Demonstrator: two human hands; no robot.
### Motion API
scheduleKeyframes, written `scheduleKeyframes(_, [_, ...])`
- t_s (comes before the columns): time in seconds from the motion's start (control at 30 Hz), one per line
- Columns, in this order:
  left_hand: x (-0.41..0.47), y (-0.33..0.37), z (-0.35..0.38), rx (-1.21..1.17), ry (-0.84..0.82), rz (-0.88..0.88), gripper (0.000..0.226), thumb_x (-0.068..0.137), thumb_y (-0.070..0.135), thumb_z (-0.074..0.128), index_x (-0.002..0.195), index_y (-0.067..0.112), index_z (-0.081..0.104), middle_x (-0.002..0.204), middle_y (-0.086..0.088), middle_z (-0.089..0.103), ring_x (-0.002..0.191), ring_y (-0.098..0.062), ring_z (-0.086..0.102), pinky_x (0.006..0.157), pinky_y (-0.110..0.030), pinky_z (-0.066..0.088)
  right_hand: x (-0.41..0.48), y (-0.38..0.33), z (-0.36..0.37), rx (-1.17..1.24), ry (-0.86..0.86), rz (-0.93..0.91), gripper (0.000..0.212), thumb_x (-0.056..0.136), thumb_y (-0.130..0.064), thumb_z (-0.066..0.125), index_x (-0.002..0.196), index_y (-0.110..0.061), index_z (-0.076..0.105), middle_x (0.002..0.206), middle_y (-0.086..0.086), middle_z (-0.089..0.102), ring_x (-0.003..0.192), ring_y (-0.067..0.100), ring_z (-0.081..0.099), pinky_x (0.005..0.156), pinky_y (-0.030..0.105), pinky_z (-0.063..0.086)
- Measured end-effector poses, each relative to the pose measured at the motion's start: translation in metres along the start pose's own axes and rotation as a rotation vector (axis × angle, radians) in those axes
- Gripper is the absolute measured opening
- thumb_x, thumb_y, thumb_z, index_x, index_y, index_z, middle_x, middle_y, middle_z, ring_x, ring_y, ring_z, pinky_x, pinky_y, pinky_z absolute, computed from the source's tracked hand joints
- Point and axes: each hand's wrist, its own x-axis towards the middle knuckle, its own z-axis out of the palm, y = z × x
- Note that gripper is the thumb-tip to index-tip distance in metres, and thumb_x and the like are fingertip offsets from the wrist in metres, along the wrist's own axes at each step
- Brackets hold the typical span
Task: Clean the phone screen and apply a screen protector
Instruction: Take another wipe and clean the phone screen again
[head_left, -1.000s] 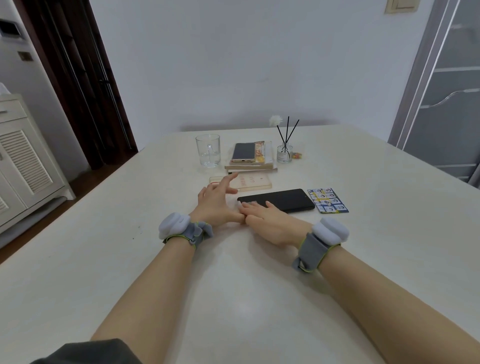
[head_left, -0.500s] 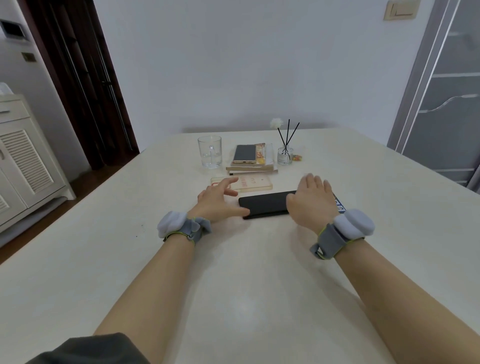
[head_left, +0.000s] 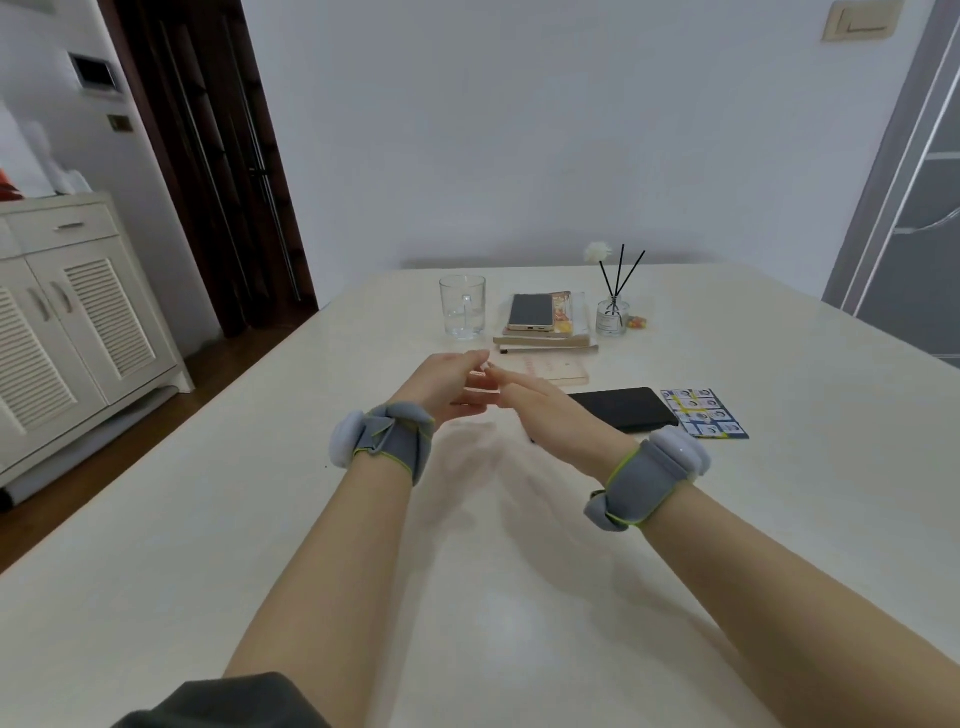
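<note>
Half a sec ago the L hand (head_left: 441, 387) lies on the table (head_left: 467, 597) w/ fingers at the near-left end of the black phone (head_left: 623, 408), and the R hand (head_left: 556, 415) hovers flat over the phone's right end. Now both are off it and lifted, meeting in the air just left of the phone. R fingers are stretched out twd the L palm and nothing shows in them. L fingers are loosely curved around that spot, but it's blurred, so can't tell if they pinch anything small.

The phone lies flat, screen up, untouched, approx. where it was. The printed card (head_left: 704, 414) just beside its right end is back in full view. A pale flat packet (head_left: 556, 370) sits just behind the hands, near the phone's far-left corner, prob. the protector or its sleeve, not sure. Further back, well apart, are a glass (head_left: 462, 306) and a 2nd phone (head_left: 531, 312) on a stack of books.

My read: positioning the phone is over and the hands are regrouping, maybe handing sth over or opening sth. No wipe or cloth visible, so cleaning looks not yet begun. The screen is bare, no protector on it
</note>
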Motion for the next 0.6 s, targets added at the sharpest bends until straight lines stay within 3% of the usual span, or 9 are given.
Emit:
scheduleKeyframes(0.1, [-0.001, 0.001, -0.003, -0.026, 0.005, -0.034, 0.027, 0.094, 0.028, 0.053, 0.1, 0.003, 0.061, 0.087, -0.013, 0.064, 0.066, -0.023, 0.062, 0.072, -0.033, 0.055, 0.006, 0.0, 0.005, 0.089, -0.008, 0.026, 0.051, 0.094, -0.013, 0.032, 0.143, -0.024, 0.037, 0.141, -0.005, 0.044, 0.129, 0.012, 0.039, 0.093, 0.019, 0.035])
scheduleKeyframes(0.17, [-0.003, 0.001, -0.006, -0.024, 0.007, -0.04, 0.025, 0.092, 0.031, 0.057, 0.094, 0.006, 0.062, 0.082, -0.012, 0.066, 0.068, -0.025, 0.064, 0.069, -0.032, 0.057, 0.01, 0.0, 0.008, 0.193, 0.036, 0.037, 0.046, 0.095, -0.014, 0.035, 0.139, -0.023, 0.041, 0.129, -0.007, 0.05, 0.11, 0.007, 0.049, 0.082, 0.012, 0.037])
scheduleKeyframes(0.3, [-0.004, 0.001, -0.012, 0.002, -0.001, -0.01, 0.008, 0.089, 0.018, 0.062, 0.091, 0.01, 0.064, 0.085, -0.008, 0.067, 0.072, -0.021, 0.066, 0.065, -0.028, 0.059, 0.02, 0.008, 0.005, 0.201, 0.311, 0.044, 0.039, 0.092, -0.014, 0.043, 0.13, -0.017, 0.049, 0.119, 0.007, 0.06, 0.11, 0.021, 0.057, 0.096, 0.032, 0.044])
scheduleKeyframes(0.37, [-0.005, 0.003, -0.015, 0.002, -0.005, -0.008, 0.006, 0.086, 0.009, 0.065, 0.092, 0.013, 0.066, 0.084, -0.005, 0.069, 0.072, -0.017, 0.066, 0.065, -0.026, 0.059, 0.025, 0.008, 0.003, 0.128, 0.401, 0.077, 0.037, 0.09, -0.015, 0.047, 0.127, -0.014, 0.049, 0.11, 0.008, 0.061, 0.106, 0.026, 0.059, 0.092, 0.035, 0.046])
scheduleKeyframes(0.47, [-0.005, 0.005, -0.018, 0.022, -0.037, -0.007, 0.012, 0.084, 0.008, 0.068, 0.093, 0.015, 0.068, 0.078, 0.002, 0.072, 0.072, -0.011, 0.068, 0.063, -0.022, 0.056, 0.031, 0.006, 0.003, 0.177, 0.348, 0.167, 0.043, 0.09, -0.02, 0.055, 0.131, -0.009, 0.047, 0.111, 0.011, 0.059, 0.096, 0.025, 0.061, 0.086, 0.034, 0.05])
scheduleKeyframes(0.53, [-0.005, 0.004, -0.019, 0.034, -0.04, -0.005, 0.011, 0.084, 0.008, 0.067, 0.092, 0.016, 0.069, 0.077, 0.003, 0.072, 0.072, -0.01, 0.067, 0.063, -0.022, 0.055, 0.034, 0.005, 0.005, 0.326, 0.301, 0.198, 0.042, 0.091, -0.012, 0.054, 0.131, -0.003, 0.046, 0.105, 0.014, 0.06, 0.087, 0.025, 0.062, 0.074, 0.028, 0.052])
scheduleKeyframes(0.6, [-0.004, 0.002, -0.018, 0.042, -0.02, -0.002, 0.011, 0.084, 0.007, 0.066, 0.091, 0.015, 0.068, 0.08, 0.0, 0.072, 0.073, -0.011, 0.069, 0.065, -0.023, 0.057, 0.034, 0.004, 0.007, 0.445, 0.308, 0.199, 0.039, 0.092, -0.002, 0.05, 0.13, 0.003, 0.045, 0.105, 0.023, 0.061, 0.092, 0.032, 0.064, 0.071, 0.025, 0.052])
